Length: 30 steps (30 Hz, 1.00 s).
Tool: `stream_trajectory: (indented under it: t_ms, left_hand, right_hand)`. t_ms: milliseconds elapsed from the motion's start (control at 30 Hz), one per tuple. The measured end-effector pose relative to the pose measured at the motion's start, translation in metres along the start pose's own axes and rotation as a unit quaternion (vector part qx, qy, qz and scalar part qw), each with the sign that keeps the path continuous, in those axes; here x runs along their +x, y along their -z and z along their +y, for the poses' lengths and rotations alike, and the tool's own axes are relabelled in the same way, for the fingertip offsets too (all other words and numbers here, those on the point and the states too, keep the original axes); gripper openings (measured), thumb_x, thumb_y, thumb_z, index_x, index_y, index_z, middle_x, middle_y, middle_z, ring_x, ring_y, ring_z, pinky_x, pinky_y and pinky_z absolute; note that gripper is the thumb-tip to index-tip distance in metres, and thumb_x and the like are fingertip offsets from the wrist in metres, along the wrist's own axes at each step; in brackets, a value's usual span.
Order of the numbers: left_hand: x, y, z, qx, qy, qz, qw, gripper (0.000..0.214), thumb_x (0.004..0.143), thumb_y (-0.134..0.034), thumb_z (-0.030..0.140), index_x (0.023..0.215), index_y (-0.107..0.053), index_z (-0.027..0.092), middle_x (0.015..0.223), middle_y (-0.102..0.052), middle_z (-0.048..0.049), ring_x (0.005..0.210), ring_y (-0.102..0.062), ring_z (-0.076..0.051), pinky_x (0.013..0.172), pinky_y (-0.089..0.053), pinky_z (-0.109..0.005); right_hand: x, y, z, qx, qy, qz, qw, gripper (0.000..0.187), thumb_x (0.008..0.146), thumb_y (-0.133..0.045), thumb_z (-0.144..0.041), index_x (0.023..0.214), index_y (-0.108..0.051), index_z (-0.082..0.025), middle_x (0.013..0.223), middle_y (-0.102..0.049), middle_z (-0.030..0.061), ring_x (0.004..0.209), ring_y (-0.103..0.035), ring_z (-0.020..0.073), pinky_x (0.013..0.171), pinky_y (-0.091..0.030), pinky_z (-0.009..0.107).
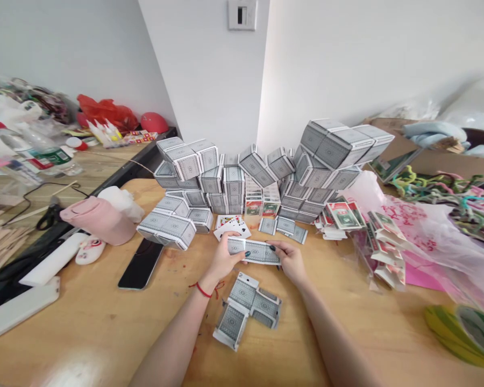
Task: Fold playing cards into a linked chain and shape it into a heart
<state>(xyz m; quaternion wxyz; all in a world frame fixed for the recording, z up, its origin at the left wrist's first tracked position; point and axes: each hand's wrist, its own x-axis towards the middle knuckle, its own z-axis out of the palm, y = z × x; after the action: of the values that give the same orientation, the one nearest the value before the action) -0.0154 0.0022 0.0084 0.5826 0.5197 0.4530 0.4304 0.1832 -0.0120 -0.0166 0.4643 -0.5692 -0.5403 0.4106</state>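
Between my two hands I hold a strip of joined playing cards (pixel 262 252), grey patterned backs facing me. My left hand (pixel 226 257) pinches its left end, thumb on the front. On its right end my right hand (pixel 287 257) is closed, thumb and finger gripping the edge. Below the strip, a few folded cards (pixel 242 293) lie joined together on the table. Just beyond my left hand lie face-up playing cards (pixel 233 228). Several folded cards (pixel 282 227) rest past the strip. Behind them stand stacked boxes made of cards (pixel 234 188).
On the left are a black phone (pixel 140 264), a pink cup (pixel 99 219) and a white power bank (pixel 22 309). Card packs (pixel 344 215), opened boxes (pixel 385 250), a plastic bag (pixel 419 220) and green-yellow tape (pixel 463 333) lie on the right. A white wall (pixel 213 70) stands behind.
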Motion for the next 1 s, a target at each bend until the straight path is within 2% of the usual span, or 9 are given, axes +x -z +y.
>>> stream_trajectory:
  t_ms: [167, 267, 467, 533, 600, 667, 767, 833, 1000]
  left_hand:
    - [0.000, -0.001, 0.000, 0.010, -0.001, 0.005, 1.000, 0.045, 0.061, -0.062, 0.013, 0.100, -0.041, 0.021, 0.083, -0.044, 0.0004, 0.072, -0.050, -0.012, 0.051, -0.054, -0.026]
    - [0.000, -0.001, 0.000, 0.011, 0.003, 0.008, 1.000, 0.045, 0.060, -0.062, 0.013, 0.099, -0.041, 0.021, 0.082, -0.044, 0.0006, 0.072, -0.050, -0.012, 0.052, -0.054, -0.026]
    - [0.001, -0.002, -0.002, 0.013, -0.007, 0.009, 1.000, 0.043, 0.061, -0.062, 0.014, 0.098, -0.041, 0.021, 0.084, -0.044, 0.0002, 0.071, -0.050, -0.012, 0.051, -0.054, -0.025]
    - [0.001, -0.004, -0.002, 0.018, -0.018, 0.022, 0.999, 0.042, 0.062, -0.062, 0.016, 0.098, -0.041, 0.021, 0.087, -0.044, -0.0005, 0.072, -0.051, -0.012, 0.051, -0.053, -0.025]
    - [0.000, -0.006, -0.001, 0.027, -0.040, 0.054, 0.997, 0.041, 0.063, -0.062, 0.017, 0.098, -0.042, 0.021, 0.094, -0.044, -0.0024, 0.078, -0.051, -0.015, 0.052, -0.053, -0.024]
    - [-0.001, -0.008, 0.001, 0.045, -0.071, 0.098, 0.992, 0.040, 0.063, -0.062, 0.017, 0.097, -0.042, 0.020, 0.099, -0.043, -0.0042, 0.086, -0.050, -0.017, 0.056, -0.052, -0.025]
    - [-0.003, -0.010, 0.005, 0.083, -0.112, 0.147, 0.979, 0.036, 0.065, -0.062, 0.017, 0.095, -0.043, 0.019, 0.098, -0.045, -0.0052, 0.090, -0.049, -0.019, 0.067, -0.049, -0.028]
    - [-0.004, -0.010, 0.006, 0.107, -0.133, 0.152, 0.973, 0.034, 0.066, -0.061, 0.016, 0.095, -0.043, 0.019, 0.096, -0.046, -0.0045, 0.091, -0.049, -0.018, 0.076, -0.046, -0.031]
    - [-0.005, -0.011, 0.003, 0.101, -0.132, 0.125, 0.978, 0.036, 0.065, -0.061, 0.017, 0.096, -0.042, 0.020, 0.093, -0.047, -0.0022, 0.088, -0.049, -0.016, 0.079, -0.041, -0.028]
  right_hand:
    - [-0.003, -0.003, -0.004, 0.009, -0.021, -0.025, 0.999, 0.031, 0.073, -0.047, -0.028, 0.095, -0.066, -0.019, 0.094, -0.067, 0.0056, 0.057, -0.058, 0.0164, 0.045, -0.042, 0.026]
    - [-0.004, -0.003, -0.004, 0.013, -0.034, -0.028, 0.999, 0.032, 0.073, -0.046, -0.029, 0.097, -0.065, -0.019, 0.092, -0.067, 0.0049, 0.050, -0.056, 0.0148, 0.040, -0.040, 0.025]
    - [-0.002, -0.007, -0.001, 0.007, 0.016, -0.001, 1.000, 0.029, 0.074, -0.045, -0.027, 0.093, -0.066, -0.020, 0.094, -0.067, 0.0052, 0.083, -0.059, 0.0209, 0.067, -0.046, 0.030]
    - [-0.001, -0.009, 0.000, 0.003, 0.032, 0.017, 0.999, 0.030, 0.076, -0.045, -0.028, 0.097, -0.064, -0.019, 0.094, -0.066, 0.0056, 0.083, -0.059, 0.0204, 0.071, -0.046, 0.031]
    - [-0.002, -0.012, -0.001, -0.017, 0.041, 0.065, 0.997, 0.034, 0.077, -0.044, -0.029, 0.105, -0.059, -0.018, 0.092, -0.065, 0.0070, 0.076, -0.059, 0.0190, 0.067, -0.046, 0.031]
    - [-0.004, -0.014, -0.003, -0.065, 0.067, 0.148, 0.985, 0.036, 0.079, -0.044, -0.030, 0.110, -0.056, -0.018, 0.094, -0.063, 0.0087, 0.076, -0.057, 0.0190, 0.068, -0.046, 0.033]
    - [-0.012, -0.019, -0.008, -0.153, 0.137, 0.231, 0.951, 0.030, 0.080, -0.043, -0.027, 0.106, -0.058, -0.021, 0.105, -0.059, 0.0093, 0.096, -0.052, 0.0218, 0.085, -0.040, 0.040]
    - [-0.018, -0.026, -0.012, -0.175, 0.153, 0.217, 0.948, 0.030, 0.081, -0.042, -0.027, 0.107, -0.057, -0.021, 0.107, -0.058, 0.0094, 0.103, -0.048, 0.0226, 0.091, -0.035, 0.042]
    - [-0.024, -0.046, -0.014, -0.068, 0.062, 0.156, 0.983, 0.045, 0.081, -0.043, -0.034, 0.122, -0.043, -0.016, 0.120, -0.052, 0.0124, 0.106, -0.050, 0.0228, 0.090, -0.039, 0.039]
